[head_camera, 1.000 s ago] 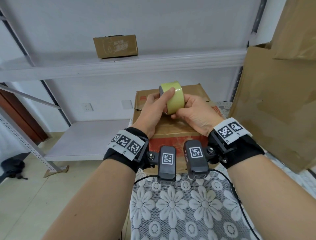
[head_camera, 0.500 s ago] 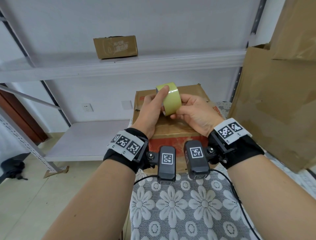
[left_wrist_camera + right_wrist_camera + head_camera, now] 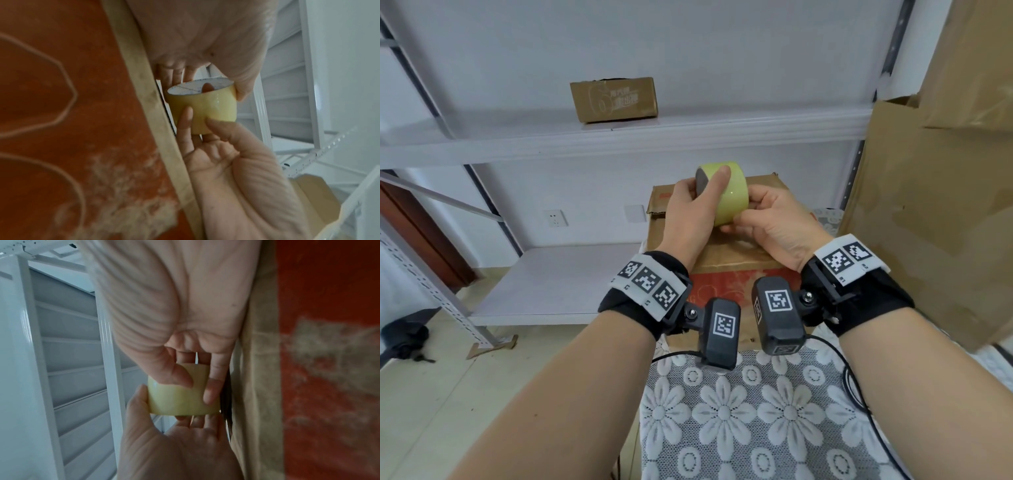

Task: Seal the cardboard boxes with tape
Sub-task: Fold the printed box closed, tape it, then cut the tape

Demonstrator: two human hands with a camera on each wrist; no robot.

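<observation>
Above a worn cardboard box (image 3: 739,255), both hands clamped on glossy yellow tape roll (image 3: 729,195), cylindrical.

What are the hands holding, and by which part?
Both hold the yellow tape roll above the cardboard box. The left hand grips its left end, thumb across the outer face; the right hand holds the right end, fingers on the outer face.
</observation>
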